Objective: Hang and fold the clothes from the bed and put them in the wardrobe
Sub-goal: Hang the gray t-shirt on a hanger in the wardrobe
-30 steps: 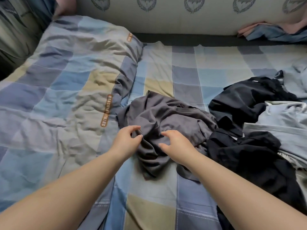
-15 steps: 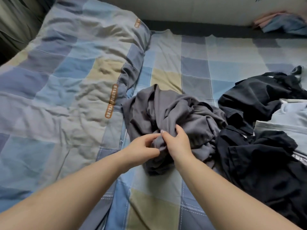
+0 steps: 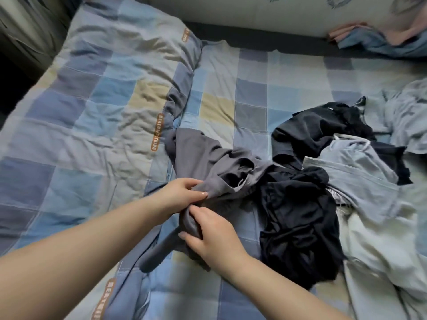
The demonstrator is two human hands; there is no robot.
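- Gripping a fold of the grey garment [image 3: 205, 158], the right hand [image 3: 213, 236] has its fingers curled around the cloth; a loose grey end hangs to the left of this hand, over the checked sheet [image 3: 251, 88].
- Just above it, the left hand [image 3: 182, 192] pinches another part of the same grey garment between thumb and fingers.
- The grey garment lies crumpled on the sheet, spreading up and away from both hands.
- To the right of the hands, touching the grey garment, is a pile of black clothes [image 3: 300, 218] and pale grey clothes [image 3: 360, 176].
- To the left of the hands is a checked duvet [image 3: 92, 100].
- Far beyond the hands, at the top right corner, pink and blue cloth [image 3: 369, 40] lies against the headboard [image 3: 254, 15].
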